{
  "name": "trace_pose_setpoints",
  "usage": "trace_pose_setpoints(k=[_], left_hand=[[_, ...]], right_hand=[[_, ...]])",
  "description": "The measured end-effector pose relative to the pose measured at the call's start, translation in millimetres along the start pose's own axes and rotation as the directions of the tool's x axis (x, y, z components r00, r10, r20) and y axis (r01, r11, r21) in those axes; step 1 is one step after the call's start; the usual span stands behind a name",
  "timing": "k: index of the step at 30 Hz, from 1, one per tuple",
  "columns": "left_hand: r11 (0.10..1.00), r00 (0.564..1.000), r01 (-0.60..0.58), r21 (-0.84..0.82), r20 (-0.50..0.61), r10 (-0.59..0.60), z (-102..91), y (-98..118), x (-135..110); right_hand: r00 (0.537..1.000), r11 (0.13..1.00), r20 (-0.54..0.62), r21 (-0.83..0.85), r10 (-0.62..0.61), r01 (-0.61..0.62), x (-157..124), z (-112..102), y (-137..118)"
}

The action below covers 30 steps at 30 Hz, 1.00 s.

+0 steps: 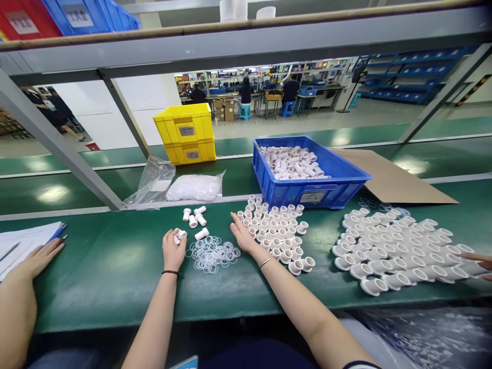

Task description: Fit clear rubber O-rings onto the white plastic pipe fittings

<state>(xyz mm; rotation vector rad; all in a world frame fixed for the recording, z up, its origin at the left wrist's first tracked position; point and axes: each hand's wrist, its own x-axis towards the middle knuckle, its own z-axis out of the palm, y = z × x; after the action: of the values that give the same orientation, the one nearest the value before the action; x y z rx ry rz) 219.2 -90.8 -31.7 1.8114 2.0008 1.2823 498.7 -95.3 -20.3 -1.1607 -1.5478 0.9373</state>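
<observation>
My left hand (pixel 172 252) is closed around a couple of short white flanged pipe fittings (pixel 181 234), just left of a pile of thin translucent rings (pixel 213 254). Several loose white fittings (pixel 192 221) lie behind that hand, some of them on their sides. At the left edge of a group of upright white fittings (pixel 275 233), my right hand (pixel 243 234) rests with fingers stretched out and nothing visible in its grasp. Whether its fingers touch the nearest fittings I cannot tell.
Behind the group stands a blue bin (pixel 334 192) of white fittings, beside a cardboard sheet (pixel 395 177). Another person's hand (pixel 44 256) lies on papers at left; a finger (pixel 476 257) reaches more fittings (pixel 400 251) at right. A plastic bag (pixel 196 187) and yellow bins (pixel 186 134) stand behind.
</observation>
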Motion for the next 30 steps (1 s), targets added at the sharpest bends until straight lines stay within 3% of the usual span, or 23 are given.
trace_pose_setpoints(k=[7, 14, 20, 24, 27, 30], left_hand=[[1.0, 1.0, 0.017, 0.004, -0.009, -0.017, 0.2, 2, -1], [1.0, 1.0, -0.008, 0.008, -0.014, 0.008, 0.5, 3, -2], [1.0, 0.998, 0.006, -0.007, -0.066, -0.006, -0.8, 6, -3], [1.0, 0.997, -0.014, -0.015, -0.073, 0.013, -3.7, 8, -8], [1.0, 0.998, -0.028, -0.01, -0.057, 0.027, -5.0, 8, -14], [0.998, 0.997, -0.067, -0.003, -0.038, 0.067, -4.9, 8, -20]], right_hand=[[0.996, 0.999, 0.079, -0.012, -0.036, 0.037, -3, -16, 3], [0.999, 1.0, 0.04, 0.008, -0.018, 0.018, 0, -33, 10], [0.998, 0.997, 0.015, -0.044, -0.059, 0.059, -2, -32, 12], [0.972, 0.963, 0.15, -0.176, -0.179, 0.204, -9, -26, 6], [0.918, 0.901, 0.321, -0.283, -0.234, 0.328, -16, -19, -3], [0.88, 0.863, 0.407, -0.324, -0.243, 0.388, -20, -9, -12]])
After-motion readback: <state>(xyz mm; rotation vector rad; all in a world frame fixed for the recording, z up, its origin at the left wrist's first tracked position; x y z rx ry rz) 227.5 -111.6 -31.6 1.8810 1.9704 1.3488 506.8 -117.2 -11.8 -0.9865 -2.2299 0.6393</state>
